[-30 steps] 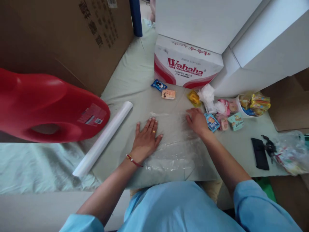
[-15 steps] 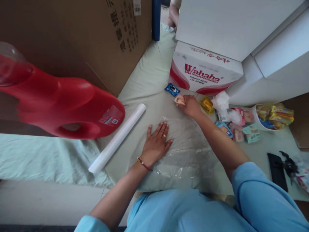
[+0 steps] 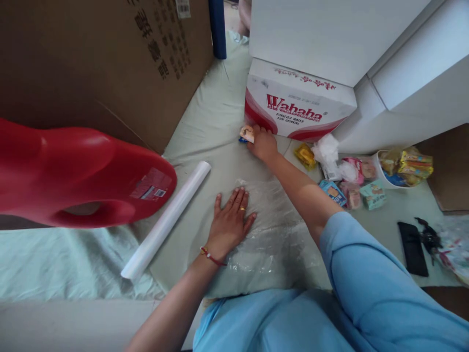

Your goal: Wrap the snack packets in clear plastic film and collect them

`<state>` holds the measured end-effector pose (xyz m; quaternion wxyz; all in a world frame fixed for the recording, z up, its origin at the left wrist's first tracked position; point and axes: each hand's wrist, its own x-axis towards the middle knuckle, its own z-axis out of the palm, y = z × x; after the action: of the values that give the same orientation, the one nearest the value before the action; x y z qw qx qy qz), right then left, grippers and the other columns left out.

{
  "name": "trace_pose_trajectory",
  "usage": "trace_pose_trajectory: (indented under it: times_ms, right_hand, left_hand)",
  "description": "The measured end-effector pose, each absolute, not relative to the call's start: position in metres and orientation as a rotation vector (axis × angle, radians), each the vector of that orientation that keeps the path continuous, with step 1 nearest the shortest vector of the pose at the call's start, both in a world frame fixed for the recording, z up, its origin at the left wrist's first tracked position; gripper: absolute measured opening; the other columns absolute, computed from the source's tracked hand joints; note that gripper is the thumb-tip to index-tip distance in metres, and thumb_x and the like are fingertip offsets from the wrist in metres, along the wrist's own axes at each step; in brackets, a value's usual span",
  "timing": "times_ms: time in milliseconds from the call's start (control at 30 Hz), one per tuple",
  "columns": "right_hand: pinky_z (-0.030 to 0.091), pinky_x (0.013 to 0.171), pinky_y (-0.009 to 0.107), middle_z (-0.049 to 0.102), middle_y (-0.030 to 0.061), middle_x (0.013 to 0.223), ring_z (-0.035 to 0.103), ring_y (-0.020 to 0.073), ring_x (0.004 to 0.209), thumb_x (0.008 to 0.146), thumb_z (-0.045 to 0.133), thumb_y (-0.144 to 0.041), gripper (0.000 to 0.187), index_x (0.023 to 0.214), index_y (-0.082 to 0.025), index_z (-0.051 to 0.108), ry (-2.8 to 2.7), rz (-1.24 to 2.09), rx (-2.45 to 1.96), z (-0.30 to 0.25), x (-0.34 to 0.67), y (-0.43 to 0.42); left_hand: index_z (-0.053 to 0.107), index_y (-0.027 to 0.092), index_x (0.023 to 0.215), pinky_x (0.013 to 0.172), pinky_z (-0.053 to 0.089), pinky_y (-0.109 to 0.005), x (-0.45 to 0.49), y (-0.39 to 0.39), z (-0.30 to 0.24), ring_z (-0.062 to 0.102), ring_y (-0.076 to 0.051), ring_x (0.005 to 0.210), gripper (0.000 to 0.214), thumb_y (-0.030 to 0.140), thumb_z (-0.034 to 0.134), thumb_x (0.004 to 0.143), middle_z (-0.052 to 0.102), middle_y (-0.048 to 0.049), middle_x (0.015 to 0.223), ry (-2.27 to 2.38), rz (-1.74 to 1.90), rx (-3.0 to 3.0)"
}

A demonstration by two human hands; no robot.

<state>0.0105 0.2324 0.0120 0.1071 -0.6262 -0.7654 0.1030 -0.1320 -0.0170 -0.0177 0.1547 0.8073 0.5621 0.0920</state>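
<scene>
Right hand (image 3: 264, 143), at 1 o'clock from left hand (image 3: 227, 222), grips peach packet (image 3: 246, 133), visible long axis about 10-to-4. Left hand flat, fingers spread, on clear plastic sheet (image 3: 271, 244).

We've a free strip of table (image 3: 198, 142) btw the white roll (image 3: 166, 220) & our L hand (image 3: 229, 220), running back thru the gap btw brown carton (image 3: 91, 73) & Wahaha box (image 3: 296, 102). Red jug (image 3: 110, 168) + carton block the L side. Box sits just behind our R hand (image 3: 264, 144); our R forearm (image 3: 296, 190) bars the mid. Narrow slot btw it & yellow pack (image 3: 305, 156); snack packs (image 3: 331, 191) + tub (image 3: 381, 172) crowd the R rear. Open patch nr front edge, L of black pouch (image 3: 412, 249).
</scene>
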Motion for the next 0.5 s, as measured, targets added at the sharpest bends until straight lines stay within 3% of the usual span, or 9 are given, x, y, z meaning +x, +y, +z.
trace_pose_trajectory:
  times_ms: [133, 233, 367, 433, 500]
  right_hand:
    - [0.05, 0.101, 0.043, 0.07, 0.0154, 0.123, 0.066, 0.0286, 0.114, 0.094, 0.067, -0.032, 0.042, 0.131, -0.015, 0.059, -2.072, 0.64, -1.833, 0.035, 0.048, 0.192]
    - [0.056, 0.08, 0.033, 0.074, 0.0087, 0.105, 0.07, 0.0209, 0.09, 0.097, 0.061, -0.042, 0.037, 0.124, -0.017, 0.063, -2.027, 0.957, -1.78, 0.051, 0.091, 0.146]
    - [0.053, 0.069, 0.026, 0.074, 0.0029, 0.1, 0.068, 0.0178, 0.083, 0.085, 0.071, -0.048, 0.041, 0.115, -0.02, 0.069, -2.065, 1.847, -1.363, 0.055, 0.131, 0.079]
    - [0.049, 0.063, 0.024, 0.073, 0.0011, 0.093, 0.066, 0.016, 0.076, 0.082, 0.076, -0.044, 0.035, 0.105, -0.019, 0.07, -2.236, 1.977, -1.305, 0.053, 0.131, 0.053]
    - [0.045, 0.059, 0.023, 0.073, 0.0009, 0.087, 0.064, 0.015, 0.07, 0.083, 0.077, -0.039, 0.027, 0.1, -0.019, 0.07, -2.444, 1.822, -1.415, 0.052, 0.124, 0.035]
  left_hand:
    - [0.029, 0.019, 0.168, 0.133, -0.001, -0.063, -0.132, -0.017, -0.016, 0.026, -0.03, 0.163, 0.067, 0.05, 0.035, 0.109, 0.03, -0.0134, 0.174, 1.612, 0.282, 2.297]
    - [0.031, 0.02, 0.168, 0.133, -0.001, -0.063, -0.131, -0.018, -0.014, 0.026, -0.03, 0.163, 0.066, 0.05, 0.036, 0.108, 0.031, -0.0129, 0.174, 1.601, 0.297, 2.294]
    - [0.034, 0.018, 0.166, 0.133, -0.002, -0.062, -0.13, -0.018, -0.014, 0.026, -0.03, 0.163, 0.066, 0.05, 0.036, 0.108, 0.03, -0.0134, 0.174, 1.616, 0.304, 2.3]
    - [0.034, 0.015, 0.166, 0.133, -0.002, -0.062, -0.13, -0.018, -0.015, 0.026, -0.03, 0.163, 0.067, 0.05, 0.035, 0.108, 0.03, -0.0143, 0.174, 1.625, 0.297, 2.309]
    - [0.034, 0.015, 0.166, 0.133, -0.002, -0.062, -0.129, -0.018, -0.016, 0.025, -0.029, 0.163, 0.067, 0.05, 0.035, 0.108, 0.03, -0.0145, 0.174, 1.633, 0.284, 2.316]
